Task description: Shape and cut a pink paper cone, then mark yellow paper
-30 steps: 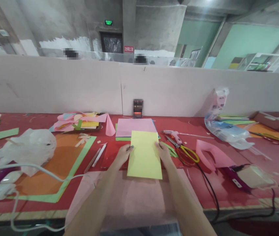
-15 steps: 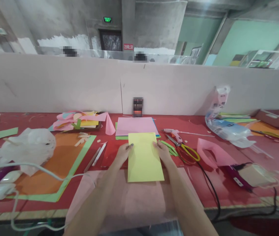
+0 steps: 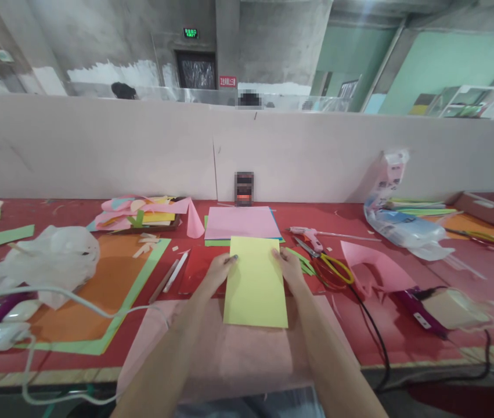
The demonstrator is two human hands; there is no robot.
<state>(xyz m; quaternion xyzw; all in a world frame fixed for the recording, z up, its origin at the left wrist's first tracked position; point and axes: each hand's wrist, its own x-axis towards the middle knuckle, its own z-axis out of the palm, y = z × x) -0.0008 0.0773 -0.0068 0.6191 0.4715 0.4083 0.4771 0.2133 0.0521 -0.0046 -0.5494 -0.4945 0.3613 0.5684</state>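
A flat yellow sheet of paper [image 3: 256,284] is held up in front of me. My left hand [image 3: 221,270] pinches its left edge, the thumb on top and the other fingers partly behind. On the right edge, my right hand [image 3: 289,267] grips the same way. Below the sheet lies a large pale pink sheet [image 3: 247,360] at the table's front. Behind it rests a stack of coloured paper topped by a pink sheet [image 3: 244,222]. Red paper [image 3: 197,267] lies beside my left hand, and green strips [image 3: 301,261] lie near my right.
Scissors with yellow handles [image 3: 334,270], a pink glue gun [image 3: 310,235] and a curved pink paper piece [image 3: 377,270] lie to the right. On the left are a white plastic bag [image 3: 50,255], orange paper [image 3: 85,313] and pens [image 3: 176,273]. A white partition [image 3: 142,151] stands behind.
The yellow sheet has shifted and turned slightly, its lower edge now further left and a little lower. Both hands keep their hold. The curved pink paper at right has changed shape slightly.
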